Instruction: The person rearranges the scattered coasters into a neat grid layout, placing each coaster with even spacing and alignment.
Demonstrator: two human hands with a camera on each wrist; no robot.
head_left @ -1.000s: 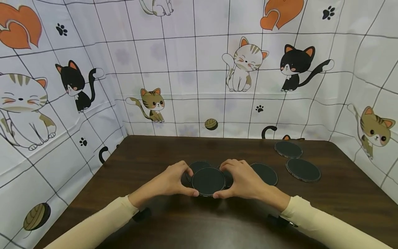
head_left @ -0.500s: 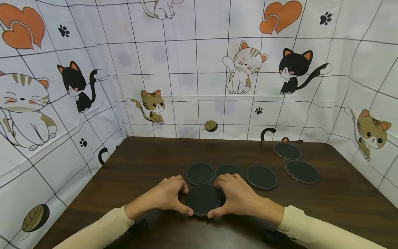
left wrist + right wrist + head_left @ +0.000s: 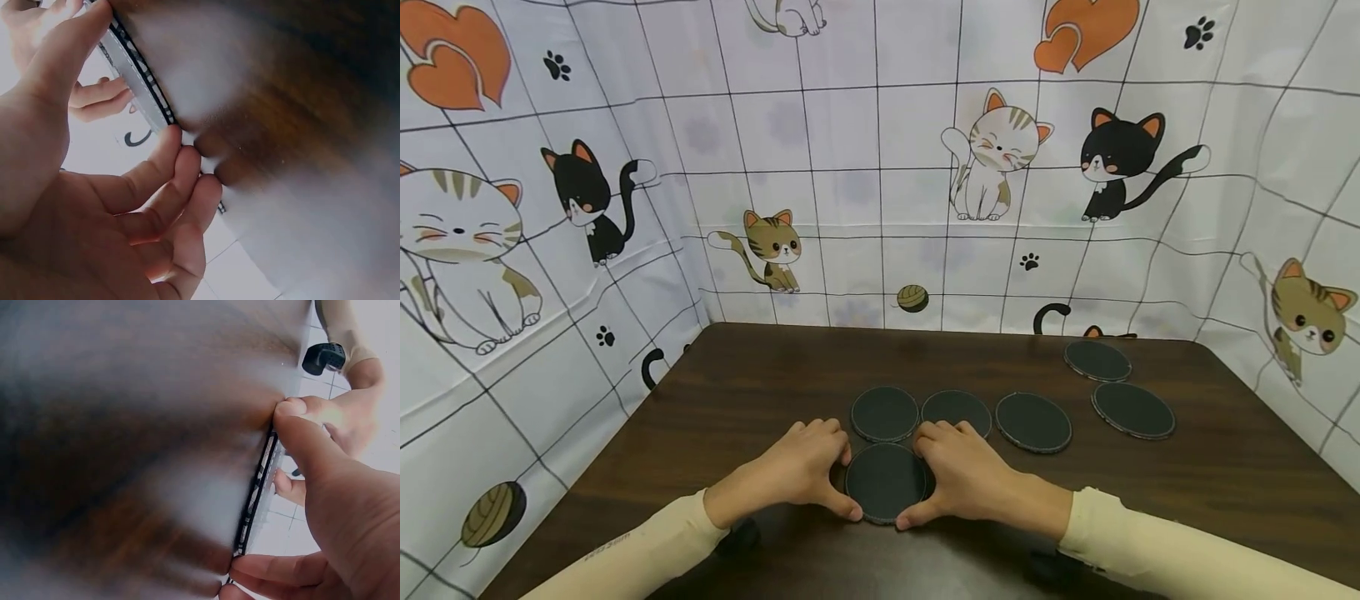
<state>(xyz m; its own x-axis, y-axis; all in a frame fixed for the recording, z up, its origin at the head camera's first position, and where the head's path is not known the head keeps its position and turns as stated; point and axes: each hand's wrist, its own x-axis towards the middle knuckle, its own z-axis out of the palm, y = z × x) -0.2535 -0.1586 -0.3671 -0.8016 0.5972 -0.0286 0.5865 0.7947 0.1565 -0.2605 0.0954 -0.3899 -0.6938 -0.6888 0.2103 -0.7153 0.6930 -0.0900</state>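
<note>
1. Disc (image 3: 886,483), round and dark, lies flat on the table (image 3: 760,383), well in from the far edge and somewhat closer to the left edge than the right; the near edge is out of view.
2. Handling, as a judgement: it looks thin, light and stiff, with a smooth face that may slide easily. Its material is hard to tell, so fragility stays uncertain. The best hold is at opposite sides of the banded rim (image 3: 257,487), keeping level.
3. Left hand (image 3: 808,467): thumb and fingers (image 3: 167,150) are spread in a wide curve, the thumb at the near rim, the fingertips low against the rim on the left, close to the wood.
4. Right hand (image 3: 966,475): it mirrors that hold, thumb at the near rim, fingers (image 3: 275,567) bent round the right side. The two thumbs are apart.
5. Just beyond, toward the far edge, is the back disc (image 3: 884,414), touching or nearly so; then, toward the right edge, the middle disc (image 3: 955,406) and the right disc (image 3: 1033,422).
6. Toward the far right corner lie the corner disc (image 3: 1097,360) and the outer disc (image 3: 1132,409), untouched by either hand.
</note>
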